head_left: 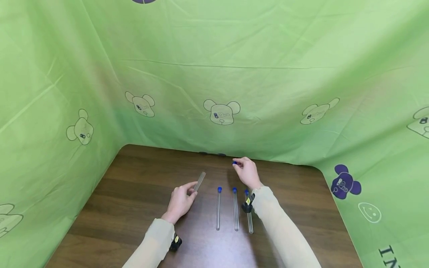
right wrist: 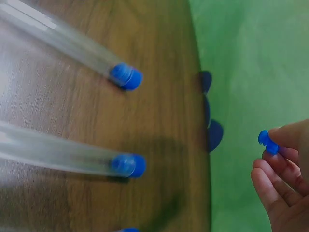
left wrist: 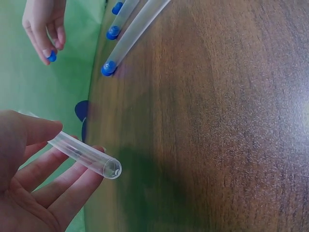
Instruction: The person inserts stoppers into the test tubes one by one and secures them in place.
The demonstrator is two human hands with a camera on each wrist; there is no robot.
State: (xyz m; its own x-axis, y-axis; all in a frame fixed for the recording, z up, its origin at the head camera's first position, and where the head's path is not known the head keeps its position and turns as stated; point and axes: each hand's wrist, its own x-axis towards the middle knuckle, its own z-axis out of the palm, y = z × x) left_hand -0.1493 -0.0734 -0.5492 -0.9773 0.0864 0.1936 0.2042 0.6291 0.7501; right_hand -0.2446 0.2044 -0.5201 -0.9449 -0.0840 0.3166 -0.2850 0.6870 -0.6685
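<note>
An uncapped clear test tube (left wrist: 79,151) is held tilted above the table by my left hand (head_left: 180,201), between thumb and fingers. Its rounded end shows in the left wrist view. Farther back on the right, my right hand (head_left: 247,173) pinches a small blue cap (right wrist: 268,141) between thumb and fingertips, apart from the tube. Between and below the hands lie three blue-capped test tubes: a left one (head_left: 218,210), a middle one (head_left: 236,212) and a right one (head_left: 250,222), their caps toward the far edge. The right wrist and its strap partly cover the right one.
The brown wooden table (head_left: 134,178) carries the tubes. A green curtain (head_left: 268,85) with printed bear heads hangs along its back and sides. Each wrist wears a small black device, one on the left (head_left: 175,242) and one on the right (head_left: 247,207).
</note>
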